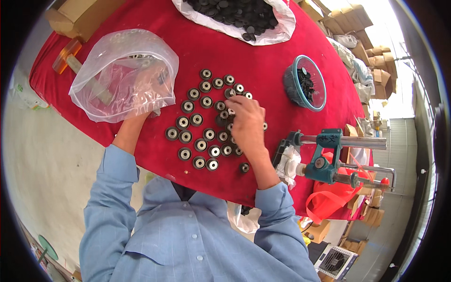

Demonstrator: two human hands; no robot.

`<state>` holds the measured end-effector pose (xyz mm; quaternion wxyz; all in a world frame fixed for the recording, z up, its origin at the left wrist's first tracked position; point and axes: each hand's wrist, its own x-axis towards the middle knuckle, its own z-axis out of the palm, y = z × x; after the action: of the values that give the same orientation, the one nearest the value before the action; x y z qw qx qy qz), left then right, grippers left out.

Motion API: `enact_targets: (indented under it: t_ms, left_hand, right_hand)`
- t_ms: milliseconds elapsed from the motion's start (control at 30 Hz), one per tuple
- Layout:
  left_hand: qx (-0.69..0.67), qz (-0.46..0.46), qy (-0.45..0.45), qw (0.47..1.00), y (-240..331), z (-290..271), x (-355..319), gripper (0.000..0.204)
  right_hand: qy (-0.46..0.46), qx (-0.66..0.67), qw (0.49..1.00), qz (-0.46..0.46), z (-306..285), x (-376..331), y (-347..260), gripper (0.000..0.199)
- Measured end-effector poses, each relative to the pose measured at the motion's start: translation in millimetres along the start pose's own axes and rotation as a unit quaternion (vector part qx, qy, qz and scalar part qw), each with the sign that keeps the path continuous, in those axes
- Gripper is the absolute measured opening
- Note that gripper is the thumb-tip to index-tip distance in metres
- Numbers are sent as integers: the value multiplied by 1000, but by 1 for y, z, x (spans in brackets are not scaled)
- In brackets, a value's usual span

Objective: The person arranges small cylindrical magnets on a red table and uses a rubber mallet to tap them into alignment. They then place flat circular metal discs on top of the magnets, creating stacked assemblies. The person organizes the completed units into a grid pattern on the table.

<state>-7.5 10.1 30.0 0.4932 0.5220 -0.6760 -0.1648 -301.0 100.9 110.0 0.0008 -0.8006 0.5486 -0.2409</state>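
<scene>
Several black rollers with silver bearing centres stand in loose rows on the red cloth. Over the right part of that group is my right hand, its fingers bent and pinched together just above a roller. What the fingertips hold, if anything, is too small to make out. My left hand is inside a clear plastic bag, reaching in through the bag's near side. Its fingers are blurred by the plastic, so their grip is unclear. Some small metallic pieces show faintly at the bag's far side.
A blue-rimmed bowl of black discs stands to the right. Beyond the rollers lies a white sack of black round parts. A green hand press is at the near right, beside a red bag. Far left sits a cardboard box.
</scene>
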Motion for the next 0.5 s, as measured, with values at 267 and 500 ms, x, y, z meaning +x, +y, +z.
enact_targets:
  t_ms: [267,500]
  left_hand:
    - [-11,-5,-3,1000,3,-6,2,14]
    - [-17,-9,-10,1000,6,-8,3,13]
  right_hand:
    - [0,37,995,94,-19,-1,16,23]
    - [3,-15,998,67,-1,7,18,15]
